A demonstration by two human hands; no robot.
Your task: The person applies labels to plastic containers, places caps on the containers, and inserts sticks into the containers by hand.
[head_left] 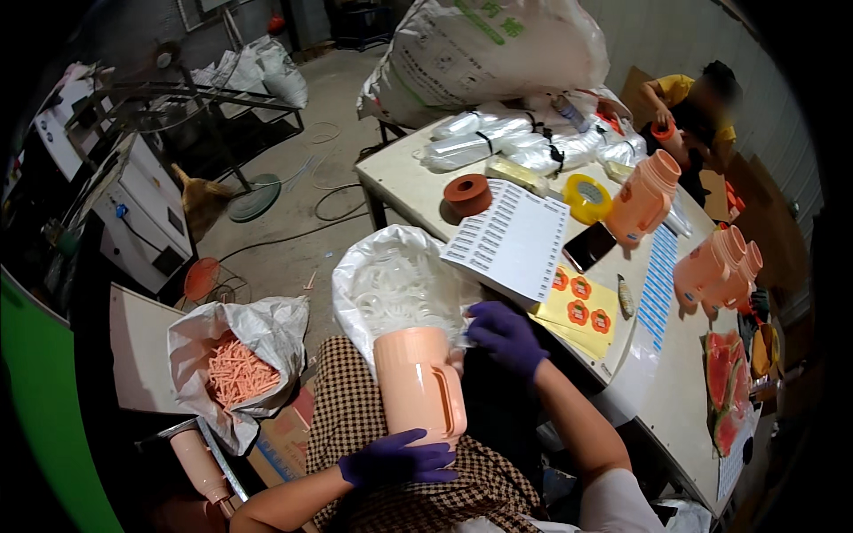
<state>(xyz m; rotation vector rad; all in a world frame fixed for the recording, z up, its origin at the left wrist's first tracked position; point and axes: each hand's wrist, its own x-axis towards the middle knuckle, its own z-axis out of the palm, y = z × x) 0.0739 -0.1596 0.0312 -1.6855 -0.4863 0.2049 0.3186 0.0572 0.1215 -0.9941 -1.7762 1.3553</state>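
Observation:
A peach plastic jug body (410,391) with a side handle rests on my lap, its neck pointing away from me. My left hand (400,460), in a purple glove, is wrapped round its lower end. My right hand (506,340), gloved alike, is held beside the neck at the edge of a white sack (346,298). Its fingers are drawn together; whether something small is between them cannot be made out. Many clear plastic rings (404,289) fill that sack.
Peach strips (238,371) fill another sack at left. On the table (404,182) at right are label sheets (511,235), a phone (589,246), tape rolls (586,197), a peach jug (641,200) and watermelon slices (727,382). A co-worker (702,107) sits beyond, holding a jug.

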